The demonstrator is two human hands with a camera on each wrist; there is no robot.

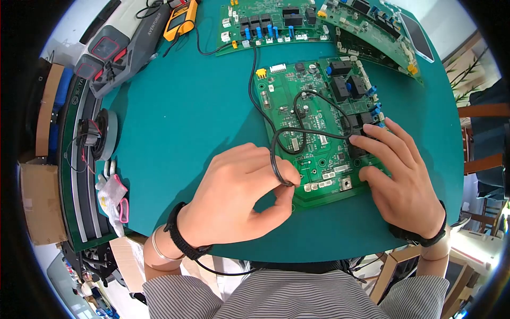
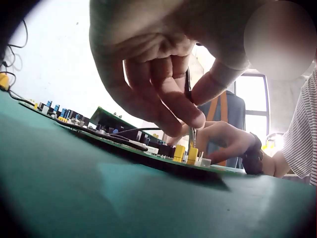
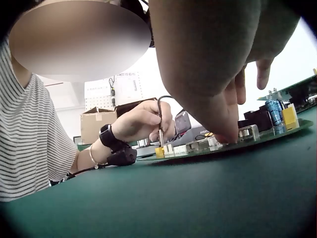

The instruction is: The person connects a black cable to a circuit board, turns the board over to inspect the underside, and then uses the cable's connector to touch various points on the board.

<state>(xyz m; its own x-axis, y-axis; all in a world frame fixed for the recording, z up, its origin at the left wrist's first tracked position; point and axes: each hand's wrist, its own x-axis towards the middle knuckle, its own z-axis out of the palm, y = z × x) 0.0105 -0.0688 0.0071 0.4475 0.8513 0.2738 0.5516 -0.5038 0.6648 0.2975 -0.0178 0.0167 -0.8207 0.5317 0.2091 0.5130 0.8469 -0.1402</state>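
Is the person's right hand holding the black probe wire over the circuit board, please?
No, the right hand rests flat on the circuit board, while the left hand pinches the black probe wire.

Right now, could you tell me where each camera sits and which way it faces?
Head: on the head, looking down at the green table; left hand pinches the probe, right hand rests on the circuit board.
Left wrist: low over the table, looking past the left hand's fingers towards the right hand.
Right wrist: low, facing the left hand and striped sleeve.
Both wrist views share the probe tip on the board.
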